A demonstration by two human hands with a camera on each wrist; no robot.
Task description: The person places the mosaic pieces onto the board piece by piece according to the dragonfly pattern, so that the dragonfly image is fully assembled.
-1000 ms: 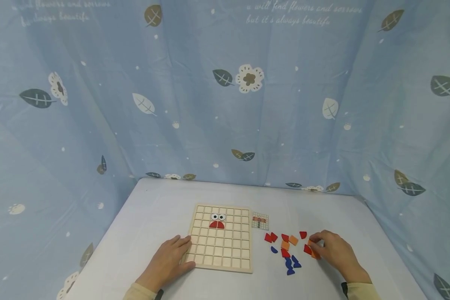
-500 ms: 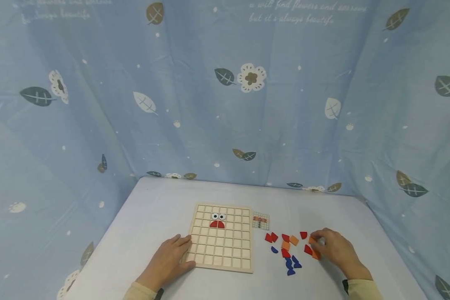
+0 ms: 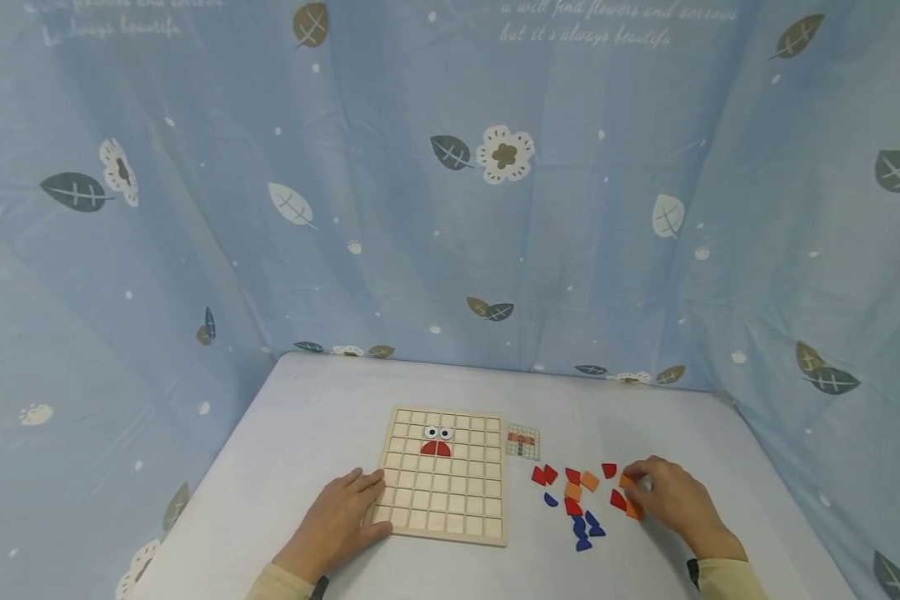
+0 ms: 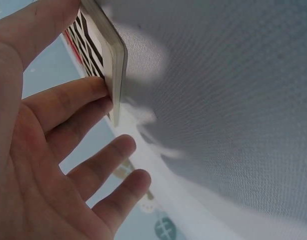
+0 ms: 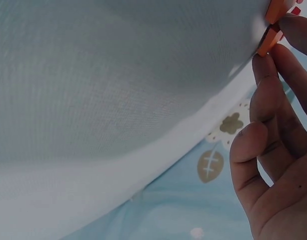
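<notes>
A square wooden grid board (image 3: 447, 502) bears two round eye tiles (image 3: 438, 433) and, under them, two red quarter-circle tiles (image 3: 436, 449). My left hand (image 3: 339, 508) rests at the board's left edge near its front corner. In the left wrist view its fingers are fairly straight, two fingertips touching the edge and the thumb over the corner. To the right, my right hand (image 3: 675, 497) pinches an orange square tile (image 5: 269, 41) between thumb and fingertips, low over the table. Another orange tile (image 3: 634, 510) and a red tile (image 3: 618, 499) lie right beside those fingers.
Loose red (image 3: 573, 506), orange (image 3: 589, 481) and blue tiles (image 3: 583, 544) lie scattered between the board and my right hand. A small printed pattern card (image 3: 523, 441) sits by the board's right side. A blue patterned curtain (image 3: 390, 250) surrounds the white table (image 3: 345, 392).
The head view has shifted very slightly. Both hands keep their places, the left at the board's edge and the right at the orange tile.
</notes>
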